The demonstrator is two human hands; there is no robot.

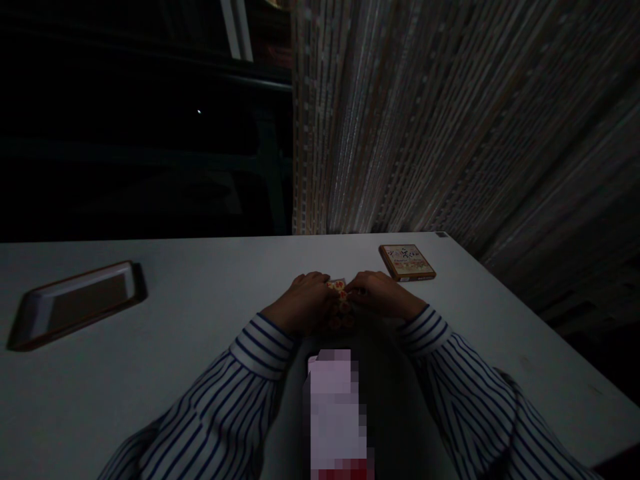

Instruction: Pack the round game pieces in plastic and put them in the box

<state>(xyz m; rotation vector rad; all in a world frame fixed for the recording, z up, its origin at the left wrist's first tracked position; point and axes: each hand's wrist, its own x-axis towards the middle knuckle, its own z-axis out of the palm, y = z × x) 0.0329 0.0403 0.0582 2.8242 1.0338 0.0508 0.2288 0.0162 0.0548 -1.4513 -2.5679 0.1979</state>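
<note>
From where I stand, taking the discs as my landmark, the tray (90, 300) lies well off to their left, tilted away in angle, on the white table (200, 287). Right against the discs on their left side is the left hand (303, 300), fingers bent and close together, laid over that edge of the group; the dim light and its own knuckles keep me from telling whether it grips any. The discs (343, 305) themselves, round and pale, some with red characters, sit bunched between the two hands. I'd judge the step in hand to be handling this bunch with both hands, and the next move to call for light, exact fingertips, the discs being small and packed close. Just right of the discs is the right hand (385, 293), its fingers curled inward and reaching their upper edge; whether the tips pinch one, I cannot tell. Farther right and beyond the discs lies the box (407, 260), flat, printed side up.
</note>
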